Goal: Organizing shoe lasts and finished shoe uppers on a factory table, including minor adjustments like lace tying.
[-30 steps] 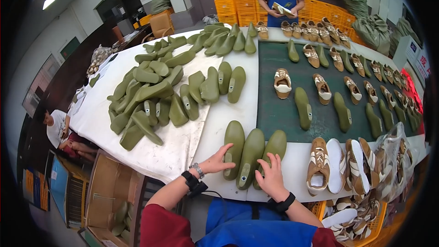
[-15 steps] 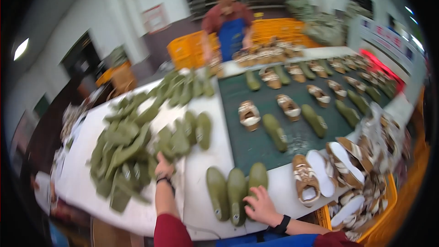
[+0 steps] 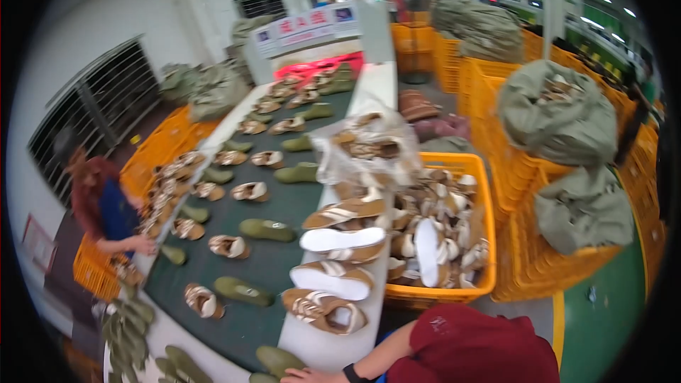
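Observation:
My right hand (image 3: 312, 376) shows only in part at the lower edge, its fingers stretched out against a green shoe last (image 3: 278, 359). The bottom of the view cuts off the rest of the hand. My left hand is out of view. Just beyond the right hand, a brown and white sneaker (image 3: 325, 311) lies on the white table edge (image 3: 301, 337). Behind it is a row of similar shoes, some with a white insole (image 3: 342, 240) showing. Another green last (image 3: 243, 291) rests on the dark green conveyor belt (image 3: 266, 266).
A yellow crate (image 3: 489, 241) full of shoes stands right of the belt, with stacked crates (image 3: 525, 213) and grey-green sacks (image 3: 560, 117) beyond. Left of the belt, a person (image 3: 106, 198) in a blue apron handles shoes. More lasts (image 3: 128, 326) are piled at the lower left.
The view has swung to the right, along the belt. My left hand, earlier at the pile of lasts, has left the picture. My right hand now sits at the lower edge.

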The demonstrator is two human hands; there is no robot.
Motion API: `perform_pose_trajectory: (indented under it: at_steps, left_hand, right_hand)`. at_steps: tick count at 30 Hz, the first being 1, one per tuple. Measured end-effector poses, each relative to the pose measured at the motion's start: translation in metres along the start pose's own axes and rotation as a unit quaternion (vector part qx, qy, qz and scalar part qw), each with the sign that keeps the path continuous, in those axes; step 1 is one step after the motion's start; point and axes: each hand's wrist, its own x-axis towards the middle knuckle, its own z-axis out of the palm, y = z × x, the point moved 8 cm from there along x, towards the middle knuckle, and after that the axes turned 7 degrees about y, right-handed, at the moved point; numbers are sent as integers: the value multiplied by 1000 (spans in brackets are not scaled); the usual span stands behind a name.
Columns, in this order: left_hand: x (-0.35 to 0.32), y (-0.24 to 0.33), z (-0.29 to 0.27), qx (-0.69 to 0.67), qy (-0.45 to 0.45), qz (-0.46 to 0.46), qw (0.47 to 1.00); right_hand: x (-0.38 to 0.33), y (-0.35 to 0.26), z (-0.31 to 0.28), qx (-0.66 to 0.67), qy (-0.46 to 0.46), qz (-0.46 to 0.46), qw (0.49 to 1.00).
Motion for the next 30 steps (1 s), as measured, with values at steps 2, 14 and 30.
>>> perform_pose_trajectory:
  at_steps: [2,14,30]
  left_hand:
    - [-2,28,10,22,-44,67,997]
    - [47,-60,9,123,-157,-194,960]
    - [64,-246,-29,385,55,-144,910]
  right_hand:
    - [-2,4,-13,-23,16,23,999]
    - [-9,15,-18,-48,55,16,997]
    - [-5,10,-20,-30,96,6,995]
